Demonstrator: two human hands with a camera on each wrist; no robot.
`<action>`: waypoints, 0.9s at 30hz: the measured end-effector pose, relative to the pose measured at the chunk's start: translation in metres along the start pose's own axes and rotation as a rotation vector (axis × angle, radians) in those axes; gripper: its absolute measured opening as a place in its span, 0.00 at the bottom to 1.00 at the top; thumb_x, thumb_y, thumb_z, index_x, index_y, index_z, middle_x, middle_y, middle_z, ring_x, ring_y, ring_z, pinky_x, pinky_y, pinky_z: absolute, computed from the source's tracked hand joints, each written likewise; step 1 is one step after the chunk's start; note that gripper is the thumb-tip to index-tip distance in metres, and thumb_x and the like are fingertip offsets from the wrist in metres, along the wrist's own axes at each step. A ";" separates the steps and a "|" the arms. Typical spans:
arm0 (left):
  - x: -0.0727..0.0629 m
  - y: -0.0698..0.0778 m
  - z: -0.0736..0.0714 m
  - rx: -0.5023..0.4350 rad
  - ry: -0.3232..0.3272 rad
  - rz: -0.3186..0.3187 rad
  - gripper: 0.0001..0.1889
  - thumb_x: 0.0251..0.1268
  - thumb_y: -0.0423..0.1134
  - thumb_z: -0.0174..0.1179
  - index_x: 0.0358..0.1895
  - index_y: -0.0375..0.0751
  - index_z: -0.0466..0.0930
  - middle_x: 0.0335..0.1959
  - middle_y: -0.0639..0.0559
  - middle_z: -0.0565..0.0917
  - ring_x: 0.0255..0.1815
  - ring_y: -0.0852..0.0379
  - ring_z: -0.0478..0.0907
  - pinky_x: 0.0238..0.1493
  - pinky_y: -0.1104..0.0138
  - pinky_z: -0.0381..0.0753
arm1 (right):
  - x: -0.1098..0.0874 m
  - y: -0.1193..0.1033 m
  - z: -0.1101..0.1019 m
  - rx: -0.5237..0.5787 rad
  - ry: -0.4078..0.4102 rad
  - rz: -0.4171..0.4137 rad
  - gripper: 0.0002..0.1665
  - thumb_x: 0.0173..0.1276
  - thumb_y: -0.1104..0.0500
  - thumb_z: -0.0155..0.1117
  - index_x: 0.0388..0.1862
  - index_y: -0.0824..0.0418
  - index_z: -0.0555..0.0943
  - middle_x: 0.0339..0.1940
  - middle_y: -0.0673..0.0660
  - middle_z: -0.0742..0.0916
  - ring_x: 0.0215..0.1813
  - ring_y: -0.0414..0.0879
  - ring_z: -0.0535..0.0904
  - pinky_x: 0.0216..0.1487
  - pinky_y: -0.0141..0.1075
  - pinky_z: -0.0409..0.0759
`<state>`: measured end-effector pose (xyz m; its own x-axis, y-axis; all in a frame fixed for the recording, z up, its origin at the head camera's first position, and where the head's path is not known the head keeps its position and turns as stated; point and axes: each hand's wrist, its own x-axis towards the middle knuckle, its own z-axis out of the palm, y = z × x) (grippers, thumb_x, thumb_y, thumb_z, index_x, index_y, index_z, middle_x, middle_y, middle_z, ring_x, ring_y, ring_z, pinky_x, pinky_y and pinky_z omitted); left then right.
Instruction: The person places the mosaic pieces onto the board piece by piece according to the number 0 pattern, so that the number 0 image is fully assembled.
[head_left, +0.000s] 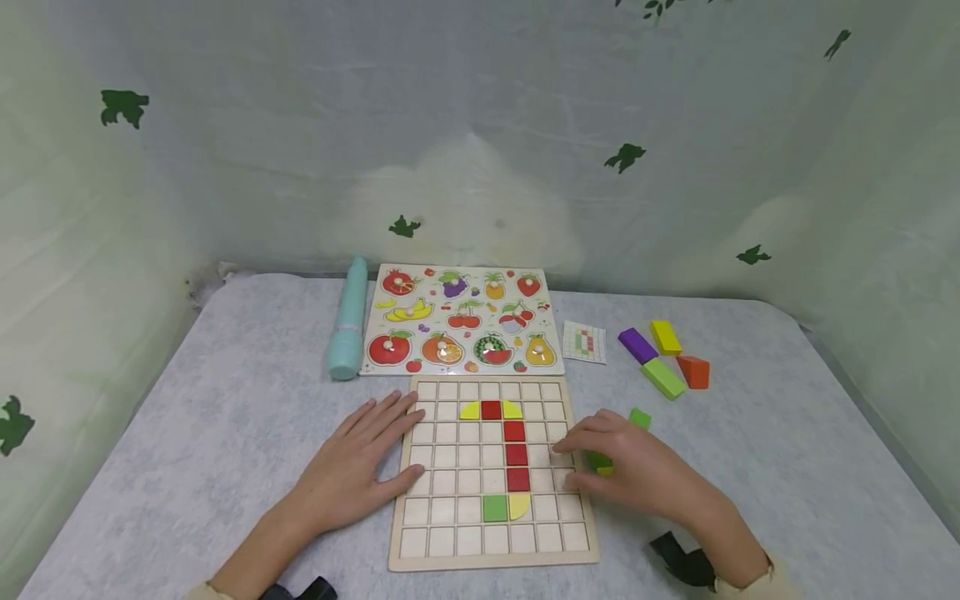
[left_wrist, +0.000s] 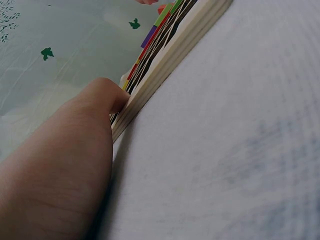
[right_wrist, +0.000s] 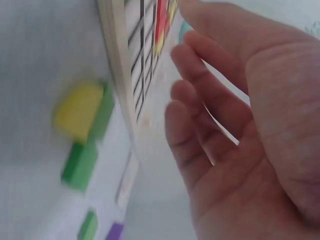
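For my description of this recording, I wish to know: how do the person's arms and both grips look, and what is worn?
The left grip and the right grip are bare hands, with no glove or ring visible. Pale beige sleeves show at the bottom of the head view. A black object appears beside each forearm; I cannot tell whether it is worn.

1. A mottled grey-blue, cloth-covered worktop (head_left: 787, 433) has rounded far corners.
2. Behind it hangs a creased, pale grey-green rear sheet (head_left: 480, 92) with dark green bird-like prints (head_left: 626, 157).
3. Pale side sheets (head_left: 75, 250) flank it.
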<state>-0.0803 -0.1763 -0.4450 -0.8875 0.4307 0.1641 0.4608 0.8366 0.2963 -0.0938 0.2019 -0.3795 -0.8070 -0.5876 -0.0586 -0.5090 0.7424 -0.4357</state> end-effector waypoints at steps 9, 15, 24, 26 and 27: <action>0.000 0.001 0.002 0.015 0.059 0.032 0.38 0.66 0.62 0.63 0.75 0.49 0.71 0.81 0.52 0.65 0.82 0.48 0.59 0.81 0.49 0.57 | -0.009 0.034 -0.015 0.044 -0.123 0.040 0.22 0.59 0.52 0.81 0.53 0.39 0.87 0.50 0.33 0.86 0.53 0.36 0.77 0.54 0.35 0.84; -0.001 0.000 0.003 0.014 0.064 0.035 0.37 0.67 0.62 0.63 0.75 0.49 0.71 0.81 0.52 0.65 0.82 0.49 0.59 0.81 0.50 0.57 | -0.012 0.043 -0.018 0.069 -0.158 0.095 0.22 0.58 0.54 0.82 0.51 0.39 0.87 0.49 0.34 0.86 0.50 0.37 0.77 0.49 0.33 0.84; 0.000 0.000 0.002 0.017 0.047 0.026 0.37 0.66 0.62 0.62 0.75 0.49 0.71 0.81 0.52 0.65 0.83 0.49 0.58 0.82 0.49 0.56 | -0.009 0.047 -0.015 -0.016 -0.036 0.067 0.16 0.59 0.55 0.81 0.46 0.45 0.87 0.40 0.37 0.84 0.41 0.35 0.76 0.41 0.30 0.82; 0.000 0.000 0.002 0.015 0.040 0.024 0.38 0.67 0.63 0.62 0.75 0.49 0.71 0.81 0.52 0.64 0.83 0.49 0.57 0.82 0.50 0.56 | -0.009 0.047 -0.015 -0.026 -0.027 0.075 0.16 0.59 0.54 0.81 0.45 0.45 0.87 0.40 0.37 0.84 0.41 0.35 0.76 0.42 0.30 0.83; 0.000 0.000 0.002 0.014 0.039 0.024 0.38 0.67 0.63 0.62 0.76 0.49 0.71 0.81 0.52 0.64 0.83 0.49 0.57 0.82 0.50 0.56 | -0.009 0.047 -0.014 -0.031 -0.022 0.077 0.16 0.59 0.54 0.81 0.45 0.45 0.87 0.40 0.36 0.85 0.42 0.36 0.76 0.43 0.31 0.83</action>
<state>-0.0807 -0.1755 -0.4472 -0.8748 0.4378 0.2075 0.4819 0.8308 0.2787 -0.1152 0.2468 -0.3871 -0.8377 -0.5348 -0.1107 -0.4547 0.7952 -0.4010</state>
